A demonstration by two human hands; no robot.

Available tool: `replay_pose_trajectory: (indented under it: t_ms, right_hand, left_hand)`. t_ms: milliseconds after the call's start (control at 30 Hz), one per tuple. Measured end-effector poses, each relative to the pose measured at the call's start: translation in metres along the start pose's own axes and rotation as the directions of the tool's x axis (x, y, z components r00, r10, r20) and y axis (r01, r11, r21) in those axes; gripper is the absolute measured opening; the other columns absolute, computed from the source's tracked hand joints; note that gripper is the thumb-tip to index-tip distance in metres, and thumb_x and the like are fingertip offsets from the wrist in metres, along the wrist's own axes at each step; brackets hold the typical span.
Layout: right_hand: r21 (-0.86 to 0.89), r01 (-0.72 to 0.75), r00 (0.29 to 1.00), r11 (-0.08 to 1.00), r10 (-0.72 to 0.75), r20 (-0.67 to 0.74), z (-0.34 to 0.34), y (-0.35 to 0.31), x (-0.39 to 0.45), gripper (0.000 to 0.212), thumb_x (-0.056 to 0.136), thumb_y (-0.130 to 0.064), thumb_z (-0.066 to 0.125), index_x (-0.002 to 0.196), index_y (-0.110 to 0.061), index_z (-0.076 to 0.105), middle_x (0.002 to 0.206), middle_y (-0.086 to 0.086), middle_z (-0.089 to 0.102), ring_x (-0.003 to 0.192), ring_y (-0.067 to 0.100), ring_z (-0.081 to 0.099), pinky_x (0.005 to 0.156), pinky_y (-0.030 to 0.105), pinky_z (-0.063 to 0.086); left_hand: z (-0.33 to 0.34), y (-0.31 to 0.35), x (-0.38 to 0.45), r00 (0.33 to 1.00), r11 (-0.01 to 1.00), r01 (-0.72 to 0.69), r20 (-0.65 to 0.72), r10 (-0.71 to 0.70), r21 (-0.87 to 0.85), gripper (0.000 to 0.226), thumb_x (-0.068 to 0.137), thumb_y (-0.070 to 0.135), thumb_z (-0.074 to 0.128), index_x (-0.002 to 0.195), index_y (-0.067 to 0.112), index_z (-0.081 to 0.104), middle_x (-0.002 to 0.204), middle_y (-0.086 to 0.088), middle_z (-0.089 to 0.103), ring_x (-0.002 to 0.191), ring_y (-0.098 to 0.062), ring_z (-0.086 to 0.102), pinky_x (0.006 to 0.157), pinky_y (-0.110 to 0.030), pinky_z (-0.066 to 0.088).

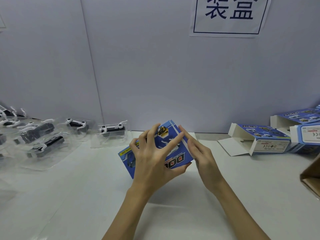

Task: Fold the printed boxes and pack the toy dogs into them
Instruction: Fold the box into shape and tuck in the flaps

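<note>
Spread fingers of the left hand (150, 158) grip one blue printed box (174, 154) above the middle of the white desk (173, 222), while the right hand (201, 154) presses straight fingers against its right side. Several toy dogs (112, 129) in clear trays crowd the desk's left edge; I cannot count them exactly. About three opened boxes (263, 141) lie at the right edge, below a pale wall with a paper sign (228, 16).

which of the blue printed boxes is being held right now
The blue box at centre, gripped by the left hand above the table; the other boxes lie untouched at the right.
</note>
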State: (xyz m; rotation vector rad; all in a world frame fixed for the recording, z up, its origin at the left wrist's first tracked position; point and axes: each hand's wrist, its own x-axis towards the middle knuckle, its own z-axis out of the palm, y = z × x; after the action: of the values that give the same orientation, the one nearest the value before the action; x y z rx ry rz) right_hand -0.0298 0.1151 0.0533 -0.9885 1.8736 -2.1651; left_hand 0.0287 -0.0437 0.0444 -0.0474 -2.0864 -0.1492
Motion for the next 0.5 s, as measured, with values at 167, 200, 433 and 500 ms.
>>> replay_pose_trajectory:
  t_ms: [167, 200, 433, 500]
  right_hand:
    - [-0.055, 0.041, 0.996, 0.998, -0.045, -0.083, 0.008, -0.002, 0.0, 0.04, 0.1, -0.04, 0.05, 0.138, -0.045, 0.059, 0.125, -0.018, 0.071, 0.117, 0.014, 0.069, 0.072, 0.026, 0.062]
    - [-0.063, 0.05, 0.993, 0.997, -0.056, -0.103, 0.011, 0.0, -0.001, 0.04, 0.101, -0.04, 0.049, 0.138, -0.045, 0.059, 0.123, -0.019, 0.071, 0.115, 0.014, 0.07, 0.07, 0.025, 0.062]
    - [-0.124, 0.097, 0.992, 0.988, -0.106, -0.074, 0.019, 0.005, -0.006, 0.046, 0.105, -0.051, 0.04, 0.15, -0.047, 0.047, 0.139, -0.015, 0.062, 0.128, 0.015, 0.063, 0.08, 0.029, 0.063]
    - [-0.152, 0.122, 0.99, 0.981, -0.13, -0.046, 0.019, 0.004, -0.007, 0.045, 0.105, -0.046, 0.041, 0.15, -0.048, 0.044, 0.143, -0.018, 0.058, 0.133, 0.011, 0.058, 0.08, 0.028, 0.063]
  left_hand:
    - [-0.001, 0.002, 0.002, 0.999, 0.999, 0.045, 0.011, -0.045, -0.014, 0.069, 0.074, 0.079, 0.068, 0.129, 0.038, 0.065, 0.15, -0.013, 0.049, 0.132, -0.034, 0.049, 0.1, -0.057, 0.038]
    - [-0.001, 0.002, 0.002, 0.999, 0.999, 0.05, 0.012, -0.05, -0.014, 0.067, 0.074, 0.079, 0.067, 0.128, 0.038, 0.065, 0.15, -0.012, 0.049, 0.132, -0.033, 0.048, 0.1, -0.056, 0.036]
    - [0.001, 0.001, 0.001, 0.998, 0.998, 0.07, 0.0, -0.07, -0.002, 0.073, 0.082, 0.085, 0.051, 0.145, 0.05, 0.045, 0.152, -0.016, 0.046, 0.135, -0.036, 0.046, 0.103, -0.058, 0.035]
    - [0.001, -0.001, 0.001, 0.998, 0.998, 0.068, -0.004, -0.068, -0.009, 0.075, 0.083, 0.085, 0.048, 0.149, 0.051, 0.04, 0.153, -0.016, 0.045, 0.135, -0.036, 0.045, 0.103, -0.058, 0.035]
